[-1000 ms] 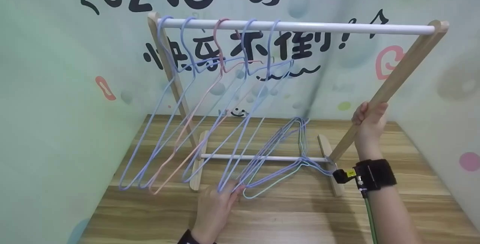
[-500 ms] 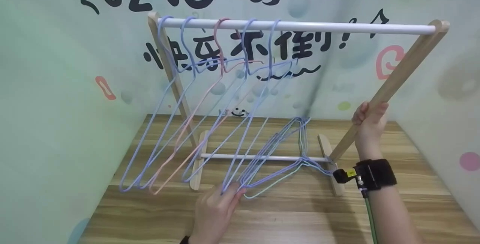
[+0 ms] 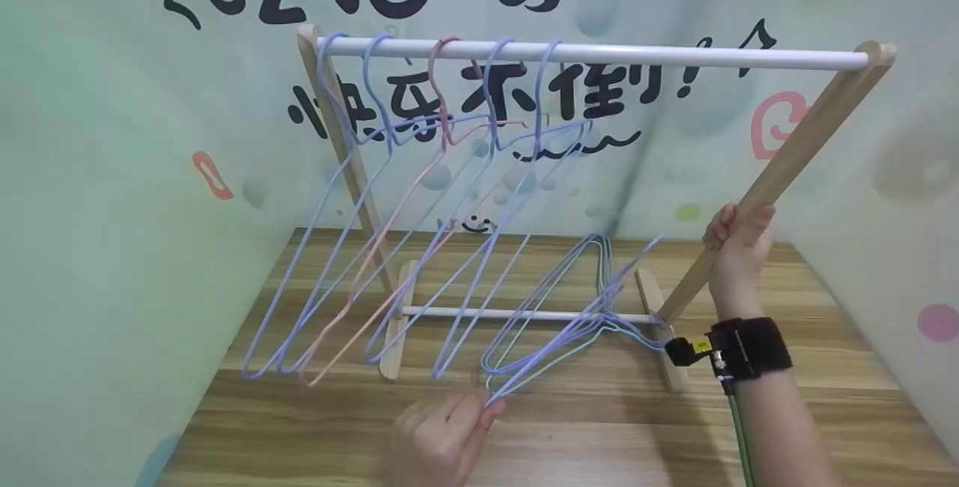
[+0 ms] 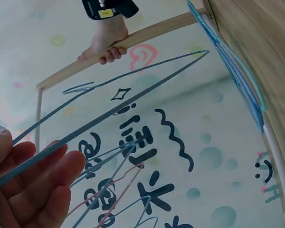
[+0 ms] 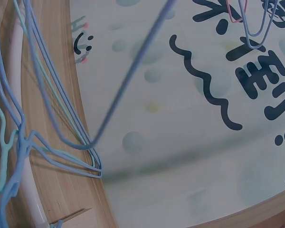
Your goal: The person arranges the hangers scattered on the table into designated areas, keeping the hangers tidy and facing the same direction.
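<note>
In the head view my left hand (image 3: 438,438), low in the middle, pinches one end of a blue wire clothes hanger (image 4: 118,107). The hanger slants up and to the right across a pile of blue and mint hangers (image 3: 605,277) lying on the table. In the left wrist view its long narrow shape stretches away from the curled fingers. My right hand (image 3: 742,251) grips the right wooden upright (image 3: 809,131) of a clothes rack. Several blue hangers (image 3: 539,101) and a pink hanger (image 3: 443,116) hang at the left of its white top bar (image 3: 712,55).
A lower white bar (image 3: 457,313) joins the rack's feet, and the hanger pile lies across its right part. The wooden table (image 3: 562,442) meets a patterned wall (image 3: 674,165) close behind the rack. The right wrist wears a black strap (image 3: 751,348) with a cable.
My left hand has moved slightly down and right, drawing the blue hanger out of the pile, and its far end has swung right. The right hand stays on the upright.
</note>
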Demonstrator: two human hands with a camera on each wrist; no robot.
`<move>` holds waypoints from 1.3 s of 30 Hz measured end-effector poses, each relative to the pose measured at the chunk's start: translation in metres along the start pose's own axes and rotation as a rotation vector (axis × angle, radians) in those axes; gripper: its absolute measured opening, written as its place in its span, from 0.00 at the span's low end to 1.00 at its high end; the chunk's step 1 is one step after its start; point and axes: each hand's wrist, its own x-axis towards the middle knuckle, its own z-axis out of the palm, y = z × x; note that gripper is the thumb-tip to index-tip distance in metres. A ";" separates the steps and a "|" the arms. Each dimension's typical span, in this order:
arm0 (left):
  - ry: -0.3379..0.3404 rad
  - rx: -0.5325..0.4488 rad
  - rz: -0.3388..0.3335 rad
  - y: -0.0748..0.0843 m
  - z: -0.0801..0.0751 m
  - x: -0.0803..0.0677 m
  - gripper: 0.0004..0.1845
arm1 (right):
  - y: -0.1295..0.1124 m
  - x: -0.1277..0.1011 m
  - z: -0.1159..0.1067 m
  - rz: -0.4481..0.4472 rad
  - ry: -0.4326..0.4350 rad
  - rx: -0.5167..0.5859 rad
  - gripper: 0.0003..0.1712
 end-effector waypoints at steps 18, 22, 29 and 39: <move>0.162 -0.163 -0.030 0.022 -0.008 0.045 0.19 | -0.003 0.000 0.001 0.032 0.028 -0.022 0.34; 0.166 -0.182 -0.033 0.024 -0.007 0.049 0.18 | -0.002 -0.001 0.001 0.043 0.025 -0.015 0.33; 0.187 -0.213 -0.063 0.023 0.000 0.056 0.15 | -0.001 0.001 0.001 0.012 0.023 0.014 0.33; 0.167 -0.292 -0.171 0.022 0.010 0.063 0.12 | -0.001 0.000 0.000 0.002 0.019 0.000 0.35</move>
